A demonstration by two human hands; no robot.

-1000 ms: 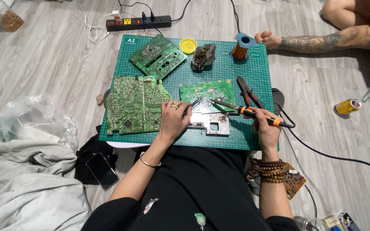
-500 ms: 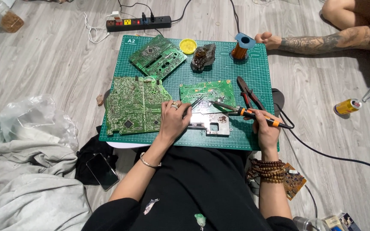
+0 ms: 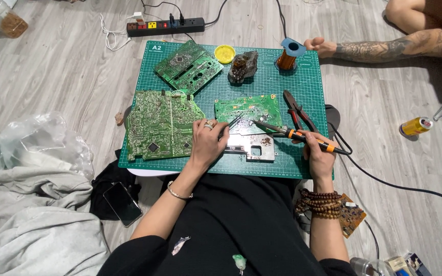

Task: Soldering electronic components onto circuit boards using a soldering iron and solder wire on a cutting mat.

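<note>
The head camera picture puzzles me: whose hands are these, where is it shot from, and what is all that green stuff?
The camera sits on a person's head and looks down at their lap and a green cutting mat on the floor. The right hand holds a soldering iron, its tip at a small green circuit board. The left hand holds thin tweezers beside it. Two larger circuit boards, red-handled pliers, a yellow tin and a copper wire coil also lie on the mat. The tattooed arm at the top belongs to another person.
</note>
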